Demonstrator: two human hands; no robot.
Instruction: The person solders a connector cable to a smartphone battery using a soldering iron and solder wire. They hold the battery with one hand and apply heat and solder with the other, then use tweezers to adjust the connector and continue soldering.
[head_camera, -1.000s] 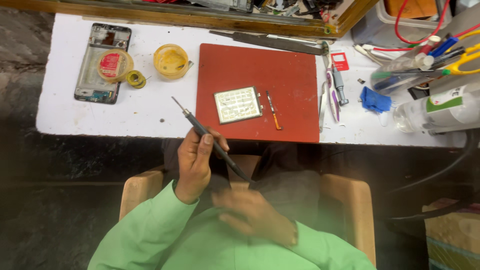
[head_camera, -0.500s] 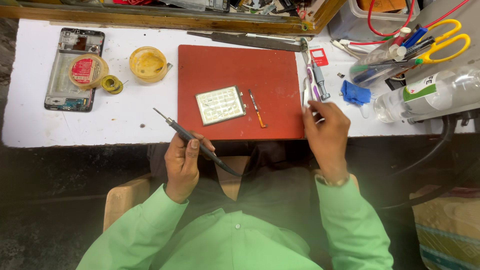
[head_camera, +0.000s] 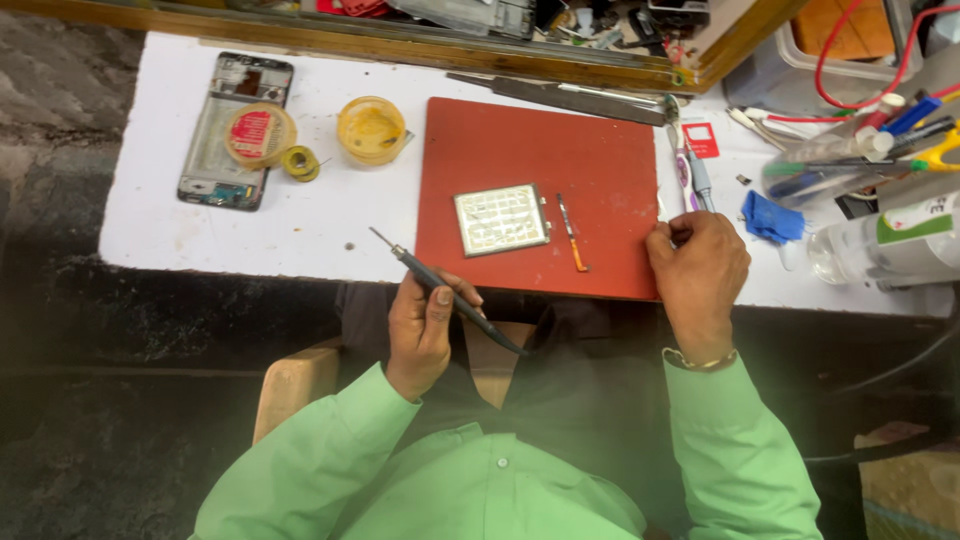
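My left hand is shut on a thin dark screwdriver, its tip pointing up-left over the white table's front edge. My right hand rests with curled fingers at the right edge of a red work mat. Whether its fingertips pinch anything is hidden. On the mat lie a small pale rectangular part and a thin orange-handled tool, both between my hands. A toothbrush and tweezers lie just beyond my right hand.
At the left of the white table lies an open phone frame with a tape roll on it, a small yellow roll and a yellow pot. A blue cloth, a bottle and cluttered tools fill the right.
My right hand has come up from my lap to the mat's right side, reached toward the tools there, then settled at the mat's edge. My left hand keeps the screwdriver.
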